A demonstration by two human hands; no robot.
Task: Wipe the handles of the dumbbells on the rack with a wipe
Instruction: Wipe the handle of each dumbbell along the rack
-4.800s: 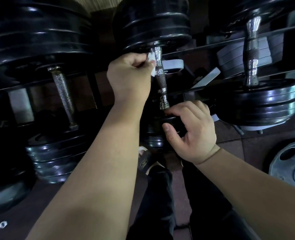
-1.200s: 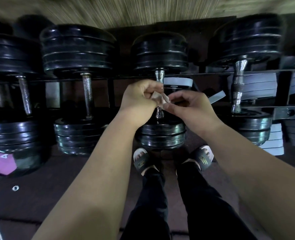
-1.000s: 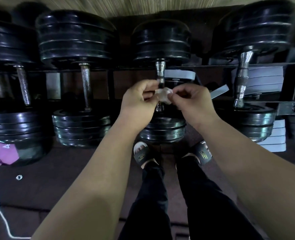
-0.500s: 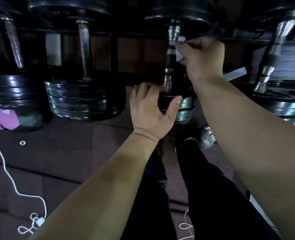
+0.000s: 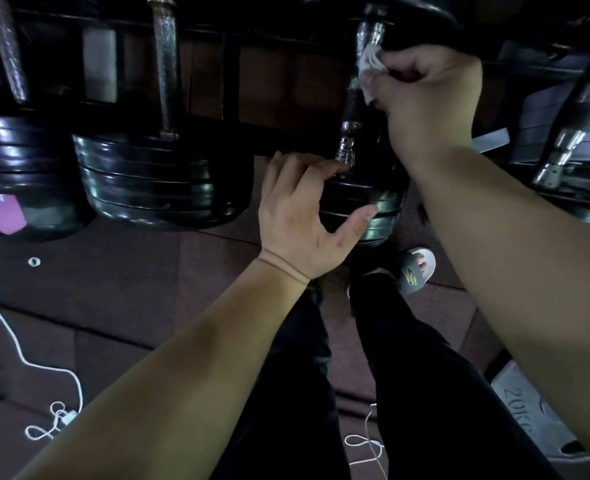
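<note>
left hand (image 5: 300, 216) low, grips dumbbell plate (image 5: 373, 206) | right hand (image 5: 428, 98) raised, clutches wipe (image 5: 369, 64) against handle (image 5: 350, 109)

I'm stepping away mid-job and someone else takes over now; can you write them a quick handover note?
Left hand grips the lower plates of the dumbbell in front, steadying it.
Right hand holds the wipe against the upper part of that dumbbell's handle.
Done: the wipe is on this handle, near its top.
Left: the lower part of it; whether the left neighbour's handle and right neighbour's handle are wiped cannot be told.
</note>
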